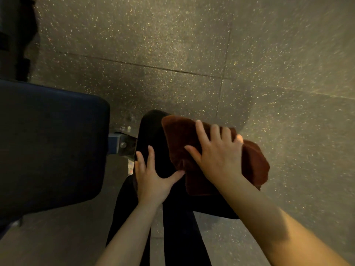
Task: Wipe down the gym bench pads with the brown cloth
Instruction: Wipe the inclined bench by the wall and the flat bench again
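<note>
Presently, head view: one downward look over both arms, taken from above the bench
Small black pad [153, 135]: seen at the centre of the frame, dark and hard to outline; its far end points toward 12 o'clock
Brown cloth [184, 143]: laid folded over the pad's right half, toward 3 o'clock, with one corner hanging off the pad's edge
Right hand [217, 156]: laid flat on the cloth with fingers spread and straight, pressed down rather than closed round it; nothing is pinched
Left hand [151, 177]: rested on the bare pad at 9 o'clock of the cloth, fingers extended, thumb reaching toward the cloth's near edge; whether the thumb touches the cloth cannot be told
Large blue pad [51, 146]: seen at 9 o'clock, apart from the black pad and joined to it by a blue bracket [119, 143] with bolts
Floor [249, 54]: speckled rubber tiles, filling the upper and right parts of the view
Risk, cloth: since it is only pressed and not gripped, it could be slid off the edge at 3 o'clock by a hard stroke that way
Risk, coverage: the half under the left hand may be missed if that hand is not lifted
Risk, remaining work: the blue pad appears untouched by either hand and could be overlooked
Risk, fingers: the left fingertips lie near the bracket and could be caught on a bolt
</note>
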`<action>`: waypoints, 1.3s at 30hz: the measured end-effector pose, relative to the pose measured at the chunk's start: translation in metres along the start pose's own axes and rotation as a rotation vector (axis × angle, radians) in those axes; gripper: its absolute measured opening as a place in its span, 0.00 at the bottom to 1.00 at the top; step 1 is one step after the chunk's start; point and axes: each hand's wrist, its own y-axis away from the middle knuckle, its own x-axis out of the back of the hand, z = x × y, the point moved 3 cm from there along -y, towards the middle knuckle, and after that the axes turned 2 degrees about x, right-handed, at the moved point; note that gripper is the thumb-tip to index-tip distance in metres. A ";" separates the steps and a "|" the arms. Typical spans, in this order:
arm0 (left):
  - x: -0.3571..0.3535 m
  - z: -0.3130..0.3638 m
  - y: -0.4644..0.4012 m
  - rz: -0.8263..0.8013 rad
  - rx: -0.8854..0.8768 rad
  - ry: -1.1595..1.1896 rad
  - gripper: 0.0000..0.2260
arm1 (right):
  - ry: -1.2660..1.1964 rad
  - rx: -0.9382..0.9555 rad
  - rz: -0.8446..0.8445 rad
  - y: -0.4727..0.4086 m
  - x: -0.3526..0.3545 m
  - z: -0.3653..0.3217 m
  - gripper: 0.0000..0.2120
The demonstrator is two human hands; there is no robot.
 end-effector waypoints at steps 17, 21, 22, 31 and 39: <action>0.007 -0.007 -0.001 -0.002 -0.034 0.025 0.48 | -0.051 0.159 0.053 -0.002 -0.007 0.016 0.30; -0.001 -0.010 0.017 -0.100 -0.110 -0.086 0.49 | -0.063 0.082 0.165 0.045 -0.006 0.051 0.28; -0.007 -0.010 0.024 -0.127 -0.131 -0.117 0.50 | -0.069 0.073 0.181 0.059 -0.008 0.056 0.29; -0.027 -0.017 0.036 -0.104 -0.222 -0.255 0.50 | -0.079 0.143 0.175 0.123 -0.031 0.032 0.30; -0.016 -0.025 0.035 -0.071 -0.302 -0.549 0.41 | -0.004 0.085 0.158 0.042 -0.015 0.012 0.27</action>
